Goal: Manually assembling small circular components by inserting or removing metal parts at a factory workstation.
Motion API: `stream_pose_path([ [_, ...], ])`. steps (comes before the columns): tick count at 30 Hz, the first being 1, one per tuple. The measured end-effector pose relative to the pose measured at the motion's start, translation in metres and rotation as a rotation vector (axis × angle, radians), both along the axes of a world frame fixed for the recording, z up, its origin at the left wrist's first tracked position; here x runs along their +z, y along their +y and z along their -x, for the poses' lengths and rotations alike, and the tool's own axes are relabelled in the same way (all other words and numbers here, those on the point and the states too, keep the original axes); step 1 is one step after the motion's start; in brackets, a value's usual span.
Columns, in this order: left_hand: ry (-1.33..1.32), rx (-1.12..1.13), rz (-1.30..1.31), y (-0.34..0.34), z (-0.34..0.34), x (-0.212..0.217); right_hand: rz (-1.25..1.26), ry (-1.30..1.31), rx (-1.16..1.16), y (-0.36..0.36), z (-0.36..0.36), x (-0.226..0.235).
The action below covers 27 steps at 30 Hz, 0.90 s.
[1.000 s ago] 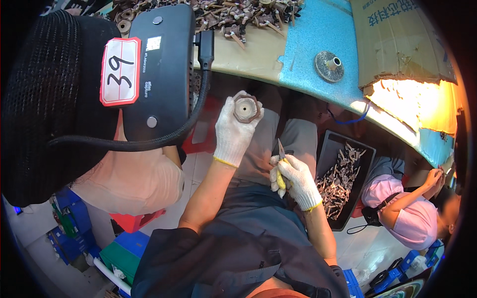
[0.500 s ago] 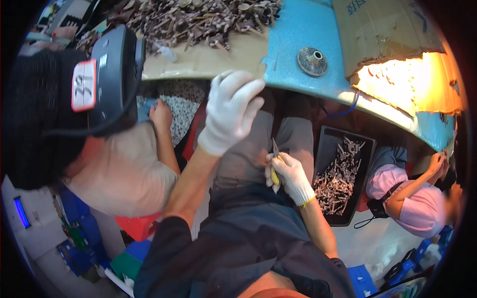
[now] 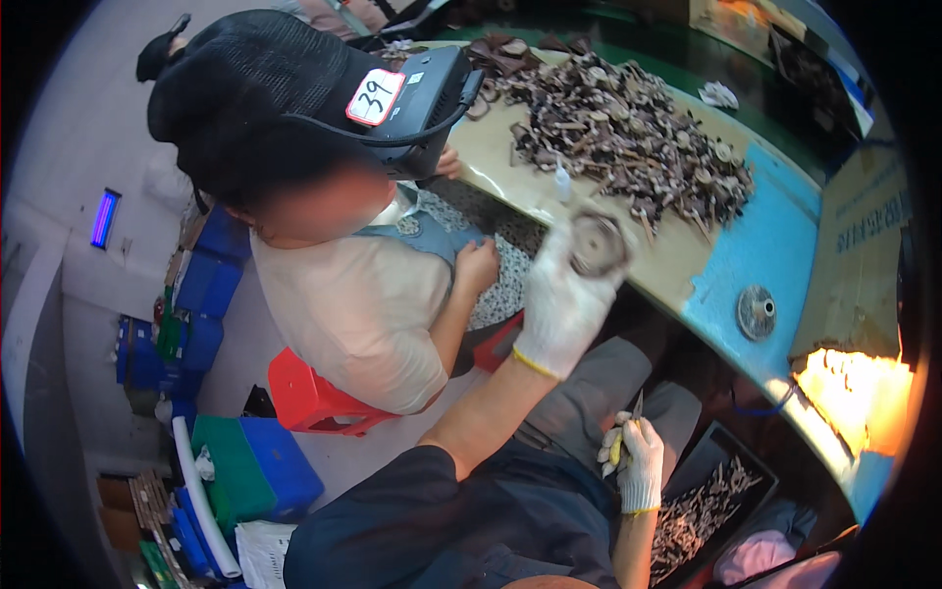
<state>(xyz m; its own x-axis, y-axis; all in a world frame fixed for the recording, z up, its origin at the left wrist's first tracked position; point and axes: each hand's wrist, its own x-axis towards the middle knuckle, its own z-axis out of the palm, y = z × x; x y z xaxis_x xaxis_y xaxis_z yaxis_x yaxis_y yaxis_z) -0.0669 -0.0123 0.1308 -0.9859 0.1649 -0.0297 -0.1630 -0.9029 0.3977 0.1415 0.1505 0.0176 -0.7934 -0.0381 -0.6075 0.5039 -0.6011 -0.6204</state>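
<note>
My left hand [image 3: 564,299], in a white glove, is raised over the table edge and grips a round brownish metal part [image 3: 599,243]. My right hand [image 3: 633,461], also gloved, rests over my lap and holds a small yellow-handled tool [image 3: 621,442] pointing upward. A heap of dark small parts [image 3: 628,133] lies on the beige and blue table [image 3: 687,265] just beyond my left hand.
A person in a pale shirt with a head-mounted device [image 3: 412,98] sits close at my left on a red stool [image 3: 314,398]. A round metal disc [image 3: 756,312] lies on the table's blue part. A black tray of parts [image 3: 706,510] sits below right. Blue and green crates [image 3: 255,471] stand on the floor.
My left hand has risen from my lap toward the table, carrying the round part. The view has swung left, bringing the neighbouring person into full view. My right hand stays low with the tool.
</note>
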Motion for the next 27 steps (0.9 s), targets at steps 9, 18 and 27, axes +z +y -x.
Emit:
stream_pose_path([
  [9, 0.149, 0.243, 0.209, -0.005, 0.004, 0.012, -0.009, -0.005, 0.034, 0.004, 0.008, -0.006],
  [18, 0.214, 0.176, 0.194, -0.023, -0.003, 0.016, 0.001, 0.007, 0.06, -0.008, 0.013, -0.003],
  [27, -0.031, 0.056, -0.366, -0.036, 0.011, -0.004, -0.028, 0.001, 0.035, 0.0, 0.018, -0.006],
])
